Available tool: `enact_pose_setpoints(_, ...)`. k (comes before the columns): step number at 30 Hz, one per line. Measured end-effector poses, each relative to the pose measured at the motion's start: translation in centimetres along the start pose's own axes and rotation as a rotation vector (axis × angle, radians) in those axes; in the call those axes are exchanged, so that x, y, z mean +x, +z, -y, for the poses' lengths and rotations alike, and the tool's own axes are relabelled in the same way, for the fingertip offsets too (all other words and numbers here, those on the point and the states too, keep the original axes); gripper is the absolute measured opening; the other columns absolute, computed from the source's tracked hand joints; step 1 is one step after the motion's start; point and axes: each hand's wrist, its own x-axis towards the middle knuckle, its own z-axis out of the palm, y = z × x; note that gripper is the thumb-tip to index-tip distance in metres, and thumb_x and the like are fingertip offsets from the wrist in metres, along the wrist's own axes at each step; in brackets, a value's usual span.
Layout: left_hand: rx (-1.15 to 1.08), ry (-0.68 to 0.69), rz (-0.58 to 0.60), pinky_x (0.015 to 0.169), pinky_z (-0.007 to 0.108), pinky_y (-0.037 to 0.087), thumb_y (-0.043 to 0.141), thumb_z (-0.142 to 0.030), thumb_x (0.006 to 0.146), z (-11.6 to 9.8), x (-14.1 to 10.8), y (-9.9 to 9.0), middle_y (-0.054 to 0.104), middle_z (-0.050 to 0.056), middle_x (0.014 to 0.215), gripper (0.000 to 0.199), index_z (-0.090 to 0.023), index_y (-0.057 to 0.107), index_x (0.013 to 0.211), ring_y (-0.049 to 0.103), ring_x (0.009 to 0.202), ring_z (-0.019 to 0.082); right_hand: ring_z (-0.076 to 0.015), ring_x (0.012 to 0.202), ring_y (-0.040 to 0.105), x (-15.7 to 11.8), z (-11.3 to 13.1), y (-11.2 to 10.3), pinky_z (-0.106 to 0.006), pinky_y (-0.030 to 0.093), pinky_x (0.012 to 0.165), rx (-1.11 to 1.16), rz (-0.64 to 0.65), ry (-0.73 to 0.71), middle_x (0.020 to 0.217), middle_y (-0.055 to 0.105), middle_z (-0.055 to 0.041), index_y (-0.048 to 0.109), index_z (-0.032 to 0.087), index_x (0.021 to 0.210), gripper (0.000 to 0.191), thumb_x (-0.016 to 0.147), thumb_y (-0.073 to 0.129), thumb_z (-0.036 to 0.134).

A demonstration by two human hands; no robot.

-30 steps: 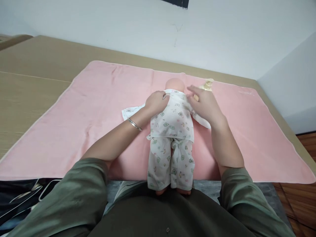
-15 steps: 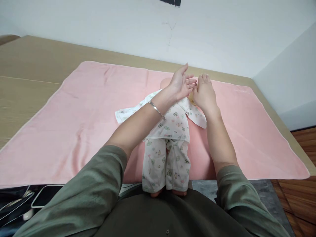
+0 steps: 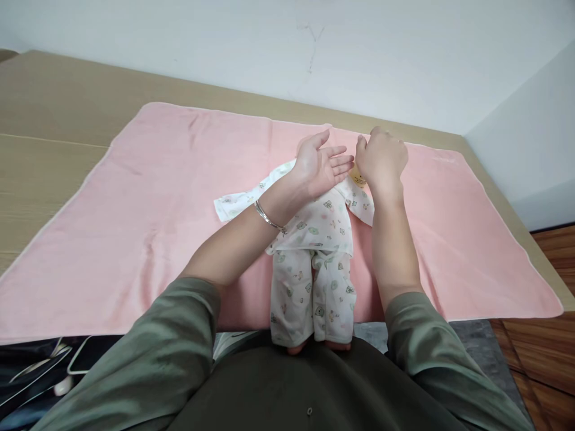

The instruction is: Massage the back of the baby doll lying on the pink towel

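Note:
A baby doll in white printed pyjamas lies on its back, feet towards me. Over its chest and neck, my left hand is held palm up and open, fingers apart, with nothing solid visible on it. Its forearm crosses the doll's top, and the hand mostly hides the doll's head. Close by on the right, my right hand is closed into a fist, back towards me. A yellow item with dark print shows between the two hands; most of it is hidden, and I cannot tell whether the fist holds it.
A pink cloth lies under the doll, spread over a wooden table. A white wall rises behind the table. At the lower left are dark items and a phone-like object below the cloth's edge.
My left hand has turned its palm further up and moved slightly left and down. My right hand has curled into a fist and shifted right. The whole view has moved slightly.

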Motion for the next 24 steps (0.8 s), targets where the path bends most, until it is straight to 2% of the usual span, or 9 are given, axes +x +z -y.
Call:
enact_pose_setpoints(4, 0.074, -0.015, 0.025, 0.121, 0.041, 0.032, 0.027, -0.058, 0.092, -0.6, -1.6, -0.8, 0.048, 0.014, 0.15, 0.074, -0.017, 0.028, 0.154, 0.04, 0.146, 0.027, -0.0342, 0.125, 0.055, -0.3, -0.2, 0.2, -0.059, 0.037, 0.107, 0.007, 0.02, 0.018, 0.124, 0.063, -0.0223, 0.058, 0.011, 0.118, 0.044, 0.101, 0.026, 0.036)
enact_pose_setpoints(7, 0.284, 0.026, -0.033, 0.114, 0.045, 0.04, 0.021, -0.058, 0.093, -0.9, -2.2, -1.3, 0.06, 0.015, 0.135, 0.07, -0.018, 0.045, 0.145, 0.048, 0.14, 0.029, -0.0353, 0.135, 0.048, -0.7, -0.2, 0.0, -0.066, 0.03, 0.111, 0.066, 0.029, 0.015, 0.132, 0.059, -0.0217, 0.055, 0.013, 0.124, 0.041, 0.1, 0.029, 0.034)
enact_pose_setpoints(10, 0.5, 0.118, -0.084, 0.104, 0.051, 0.047, 0.02, -0.055, 0.095, -1.4, -3.1, -1.2, 0.064, 0.016, 0.122, 0.063, -0.02, 0.058, 0.132, 0.054, 0.134, 0.032, -0.0388, 0.149, 0.028, -2.0, 1.0, -1.3, -0.076, 0.018, 0.113, 0.137, -0.023, 0.001, 0.146, 0.048, -0.0224, 0.049, 0.016, 0.135, 0.044, 0.1, 0.032, 0.036)
enact_pose_setpoints(12, 0.528, 0.157, -0.061, 0.102, 0.052, 0.049, 0.019, -0.053, 0.096, -1.9, -4.4, -0.3, 0.064, 0.015, 0.119, 0.06, -0.021, 0.06, 0.127, 0.055, 0.132, 0.033, -0.0368, 0.155, 0.012, -3.6, 2.7, -2.7, -0.078, 0.014, 0.113, 0.206, -0.088, -0.066, 0.157, 0.035, -0.0177, 0.041, 0.021, 0.143, 0.047, 0.1, 0.028, 0.038)
enact_pose_setpoints(15, 0.425, 0.156, 0.038, 0.103, 0.052, 0.049, 0.01, -0.049, 0.098, -2.9, -7.3, 1.4, 0.064, 0.011, 0.116, 0.063, -0.021, 0.059, 0.125, 0.054, 0.133, 0.034, -0.0273, 0.157, 0.01, -7.0, 5.6, -4.8, -0.067, 0.008, 0.123, 0.254, -0.058, -0.209, 0.163, 0.027, -0.0114, 0.028, 0.025, 0.151, 0.052, 0.102, 0.016, 0.04)
enact_pose_setpoints(17, 0.319, 0.185, 0.129, 0.104, 0.053, 0.048, 0.001, -0.053, 0.098, -3.4, -9.4, 2.2, 0.063, 0.011, 0.116, 0.073, -0.018, 0.06, 0.122, 0.05, 0.137, 0.036, -0.03, 0.157, 0.001, -9.5, 7.2, -5.8, -0.06, 0.0, 0.126, 0.236, -0.066, -0.335, 0.165, 0.014, -0.0229, 0.019, 0.005, 0.153, 0.063, 0.102, 0.009, 0.042)
enact_pose_setpoints(20, 0.177, 0.158, 0.235, 0.11, 0.048, 0.044, 0.0, -0.064, 0.098, -4.2, -11.6, 2.4, 0.064, 0.01, 0.118, 0.081, -0.016, 0.062, 0.119, 0.042, 0.145, 0.033, -0.0277, 0.155, -0.015, -12.9, 8.6, -6.5, -0.053, 0.0, 0.129, 0.196, -0.099, -0.489, 0.164, 0.012, -0.0266, 0.012, 0.0, 0.152, 0.071, 0.099, 0.006, 0.048)
enact_pose_setpoints(22, 0.099, 0.132, 0.238, 0.117, 0.038, 0.04, -0.002, -0.065, 0.098, -4.5, -12.3, 2.5, 0.065, 0.007, 0.12, 0.082, -0.017, 0.058, 0.126, 0.039, 0.147, 0.024, -0.0237, 0.152, -0.022, -14.7, 9.0, -6.7, -0.052, -0.001, 0.129, 0.122, -0.043, -0.565, 0.165, 0.022, -0.0134, 0.015, 0.015, 0.154, 0.074, 0.095, 0.019, 0.06)
enact_pose_setpoints(24, 0.177, 0.16, 0.19, 0.12, 0.033, 0.036, -0.011, -0.057, 0.098, -4.4, -12.3, 3.0, 0.065, 0.005, 0.124, 0.08, -0.018, 0.047, 0.137, 0.038, 0.148, 0.017, -0.0215, 0.149, -0.028, -15.8, 9.3, -6.9, -0.051, -0.004, 0.129, 0.079, 0.012, -0.636, 0.163, 0.028, 0.0007, 0.022, 0.029, 0.154, 0.078, 0.088, 0.033, 0.069)
